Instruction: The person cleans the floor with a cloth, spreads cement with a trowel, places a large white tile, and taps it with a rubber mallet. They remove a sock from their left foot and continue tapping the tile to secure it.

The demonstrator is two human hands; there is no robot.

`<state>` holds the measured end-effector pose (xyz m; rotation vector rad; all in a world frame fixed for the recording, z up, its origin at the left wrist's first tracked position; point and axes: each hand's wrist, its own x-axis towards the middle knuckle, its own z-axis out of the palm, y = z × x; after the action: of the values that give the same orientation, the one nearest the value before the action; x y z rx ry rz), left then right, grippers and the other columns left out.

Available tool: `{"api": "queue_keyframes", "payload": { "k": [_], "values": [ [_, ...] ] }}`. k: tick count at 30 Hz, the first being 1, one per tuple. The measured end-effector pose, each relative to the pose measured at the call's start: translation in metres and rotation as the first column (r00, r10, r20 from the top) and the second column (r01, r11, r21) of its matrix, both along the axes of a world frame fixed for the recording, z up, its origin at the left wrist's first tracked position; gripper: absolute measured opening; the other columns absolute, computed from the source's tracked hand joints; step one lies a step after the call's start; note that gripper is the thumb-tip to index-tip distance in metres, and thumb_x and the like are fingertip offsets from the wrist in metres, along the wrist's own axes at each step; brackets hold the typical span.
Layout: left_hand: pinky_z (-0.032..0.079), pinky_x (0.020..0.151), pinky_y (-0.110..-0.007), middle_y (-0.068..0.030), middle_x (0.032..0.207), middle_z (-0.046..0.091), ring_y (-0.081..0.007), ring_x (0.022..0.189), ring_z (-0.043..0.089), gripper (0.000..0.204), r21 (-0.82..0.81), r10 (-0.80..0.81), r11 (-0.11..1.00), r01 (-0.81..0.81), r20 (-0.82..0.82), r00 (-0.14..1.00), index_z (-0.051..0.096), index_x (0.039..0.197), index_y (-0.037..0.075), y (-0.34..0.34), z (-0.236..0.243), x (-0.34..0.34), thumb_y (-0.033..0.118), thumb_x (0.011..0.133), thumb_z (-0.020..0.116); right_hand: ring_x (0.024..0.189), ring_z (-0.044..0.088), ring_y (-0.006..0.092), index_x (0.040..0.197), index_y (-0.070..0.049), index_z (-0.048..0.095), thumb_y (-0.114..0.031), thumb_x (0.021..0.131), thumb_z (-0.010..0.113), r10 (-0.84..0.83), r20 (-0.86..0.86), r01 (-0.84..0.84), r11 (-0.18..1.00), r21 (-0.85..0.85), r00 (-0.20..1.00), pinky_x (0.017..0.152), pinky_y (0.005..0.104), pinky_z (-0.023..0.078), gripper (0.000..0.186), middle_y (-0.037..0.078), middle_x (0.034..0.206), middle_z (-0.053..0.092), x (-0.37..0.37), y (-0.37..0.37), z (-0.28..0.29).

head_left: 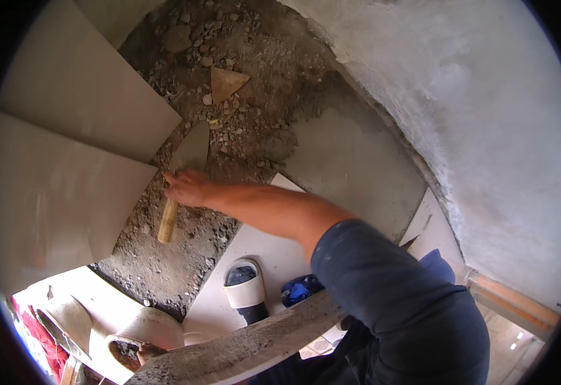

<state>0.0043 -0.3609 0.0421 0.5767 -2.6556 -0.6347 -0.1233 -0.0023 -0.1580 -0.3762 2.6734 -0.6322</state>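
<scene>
My right hand point(187, 187) crosses to the centre-left, gripping a pointed trowel point(192, 144) by its wooden handle, over rubble and dirt point(242, 115). Two large pale tiles point(69, 205) lie just left of it. At the bottom, my left hand point(151, 353) shows only partly, at the edge of a long, mortar-crusted board point(242, 350) beside a dirty bucket point(158, 324); what its fingers hold is unclear.
Smooth wet mortar point(351, 167) lies along a rough plastered wall point(473, 115) at right. A pale tile point(210, 289) bears my sandalled foot point(242, 289). At lower left are another pale container point(69, 324) and red cloth point(49, 340). A triangular fragment point(226, 83) lies in the rubble.
</scene>
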Motion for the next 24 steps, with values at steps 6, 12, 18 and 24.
{"api": "queue_keyframes", "payload": {
  "k": [6,12,18,24],
  "values": [
    [0.035,0.107,-0.044,-0.0250,0.124,0.056,-0.0350,0.123,0.047,0.101,0.178,-0.012,0.984,0.008,0.020,1.000,0.057,0.121,-0.008,0.011,-0.004,0.006,0.068,0.089,-0.001,0.090,0.066,0.0267,0.111,-0.014,0.062,-0.022,0.093,0.048,-0.038,0.037,0.052,0.839,-0.541,0.999,0.075,0.0416,0.054,0.025,0.012,0.096,0.066,0.041,0.080,0.085],
    [0.044,0.087,-0.039,-0.0180,0.103,0.059,-0.0282,0.099,0.053,0.102,0.226,-0.074,0.968,0.107,-0.151,0.986,0.060,0.114,-0.006,0.045,-0.003,0.012,0.073,0.088,0.002,0.089,0.069,0.0206,0.116,-0.003,0.061,-0.047,0.095,0.045,-0.042,0.603,0.576,0.355,-0.736,0.796,0.073,0.0313,0.058,0.051,0.014,0.104,0.068,0.139,0.190,0.192],
    [0.049,0.071,-0.035,-0.0139,0.094,0.060,-0.0248,0.082,0.056,0.097,0.472,-0.058,0.867,0.158,-0.219,0.974,0.059,0.114,-0.004,0.062,0.004,0.008,0.075,0.088,0.007,0.072,0.069,0.0202,0.108,-0.001,0.061,-0.041,0.088,0.060,-0.405,0.583,0.684,0.170,-0.709,0.705,0.063,0.0282,0.059,0.045,0.013,0.095,0.065,0.246,0.225,0.214],
    [0.053,0.061,-0.033,-0.0103,0.087,0.061,-0.0221,0.072,0.059,0.092,0.643,-0.163,0.717,0.270,-0.222,0.961,0.056,0.112,-0.002,0.070,0.002,0.005,0.076,0.088,0.015,0.085,0.061,0.0191,0.111,-0.003,0.058,-0.020,0.078,0.059,-0.658,0.349,0.744,0.563,-0.360,0.667,0.073,0.0346,0.051,0.037,0.011,0.093,0.062,0.321,0.253,0.223]
  ]
}}
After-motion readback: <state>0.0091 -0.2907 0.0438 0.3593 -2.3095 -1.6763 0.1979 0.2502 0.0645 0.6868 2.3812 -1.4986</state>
